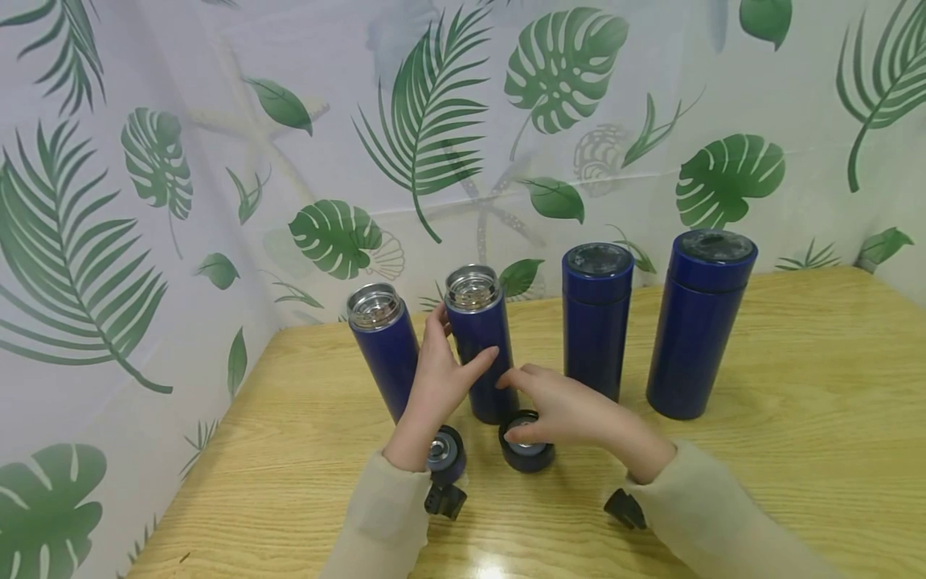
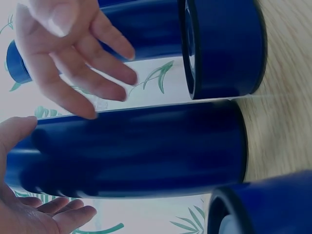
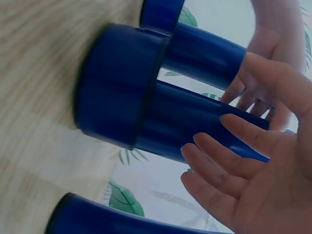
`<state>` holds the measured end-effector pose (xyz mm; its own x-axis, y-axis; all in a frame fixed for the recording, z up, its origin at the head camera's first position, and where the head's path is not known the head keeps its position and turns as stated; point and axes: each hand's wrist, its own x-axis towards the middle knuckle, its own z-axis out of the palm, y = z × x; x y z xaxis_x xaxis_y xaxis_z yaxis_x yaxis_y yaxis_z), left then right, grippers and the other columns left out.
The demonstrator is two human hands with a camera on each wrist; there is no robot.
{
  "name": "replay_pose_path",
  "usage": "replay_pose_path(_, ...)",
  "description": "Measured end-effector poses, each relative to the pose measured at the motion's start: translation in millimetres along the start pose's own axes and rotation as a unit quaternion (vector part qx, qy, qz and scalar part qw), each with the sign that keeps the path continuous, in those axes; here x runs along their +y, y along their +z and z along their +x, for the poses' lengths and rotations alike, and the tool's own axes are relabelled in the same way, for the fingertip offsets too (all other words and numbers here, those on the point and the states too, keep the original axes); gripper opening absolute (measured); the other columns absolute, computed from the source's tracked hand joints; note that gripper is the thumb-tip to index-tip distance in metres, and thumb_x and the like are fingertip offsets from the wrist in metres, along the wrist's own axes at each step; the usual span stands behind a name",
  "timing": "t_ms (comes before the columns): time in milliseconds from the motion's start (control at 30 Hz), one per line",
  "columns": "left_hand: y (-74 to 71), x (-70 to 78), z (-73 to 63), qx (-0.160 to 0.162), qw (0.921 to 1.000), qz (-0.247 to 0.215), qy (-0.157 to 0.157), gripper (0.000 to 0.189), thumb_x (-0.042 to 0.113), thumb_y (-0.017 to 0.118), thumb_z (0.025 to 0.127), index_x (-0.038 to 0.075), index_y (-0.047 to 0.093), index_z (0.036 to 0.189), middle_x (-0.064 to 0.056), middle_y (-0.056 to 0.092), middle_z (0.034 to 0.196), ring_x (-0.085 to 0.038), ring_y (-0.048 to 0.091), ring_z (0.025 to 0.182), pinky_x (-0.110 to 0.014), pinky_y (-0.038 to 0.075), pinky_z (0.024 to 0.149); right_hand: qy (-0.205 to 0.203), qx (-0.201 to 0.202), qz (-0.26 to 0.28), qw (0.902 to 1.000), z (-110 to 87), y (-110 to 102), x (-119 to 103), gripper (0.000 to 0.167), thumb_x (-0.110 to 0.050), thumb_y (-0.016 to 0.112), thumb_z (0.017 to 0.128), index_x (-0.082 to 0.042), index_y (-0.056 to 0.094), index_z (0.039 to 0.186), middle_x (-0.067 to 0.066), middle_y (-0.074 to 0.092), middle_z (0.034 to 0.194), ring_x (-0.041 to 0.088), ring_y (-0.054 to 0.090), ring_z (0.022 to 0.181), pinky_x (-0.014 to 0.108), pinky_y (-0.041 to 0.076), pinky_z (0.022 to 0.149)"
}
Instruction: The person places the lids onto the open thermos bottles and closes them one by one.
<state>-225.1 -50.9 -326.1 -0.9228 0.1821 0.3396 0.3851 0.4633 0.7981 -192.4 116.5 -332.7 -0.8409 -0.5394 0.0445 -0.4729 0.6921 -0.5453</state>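
Note:
A dark blue thermos bottle [image 1: 481,328] with an uncovered steel mouth stands upright on the table. My left hand [image 1: 443,378] is around its left side, thumb in front and fingers behind, spread and not gripping; whether they touch it, I cannot tell. Loosely extended fingers mark my right hand [image 1: 567,404], at the bottle's lower right, above an upturned lid [image 1: 528,461]. In the right wrist view this lid [image 3: 114,87] lies in front of the bottle. Another open thermos bottle [image 1: 387,346] stands to the left, partly behind my left hand. Near my left wrist lies a second upturned lid [image 1: 454,466].
Two lidded blue thermos bottles, one nearer [image 1: 596,338] and one farther right [image 1: 698,338], stand on the wooden table [image 1: 796,450]. A leaf-printed cloth [image 1: 463,161] hangs behind. Small black devices [image 1: 444,500] sit by the sleeves.

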Motion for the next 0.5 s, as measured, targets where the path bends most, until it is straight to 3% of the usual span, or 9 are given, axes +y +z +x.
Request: replay_pose_path(500, 2.5, -3.1, 1.6, 0.001, 1.0, 0.003, -0.006, 0.084, 0.025, 0.067, 0.079, 0.003, 0.013, 0.139, -0.016, 0.026, 0.138, -0.031, 0.032, 0.122, -0.046, 0.033, 0.093, 0.035, -0.052, -0.015, 0.9979, 5.6, 13, 9, 0.061, -0.022, 0.074, 0.072, -0.003, 0.046, 0.123, 0.014, 0.047, 0.119, 0.024, 0.051, 0.101, 0.037, 0.043, 0.079)
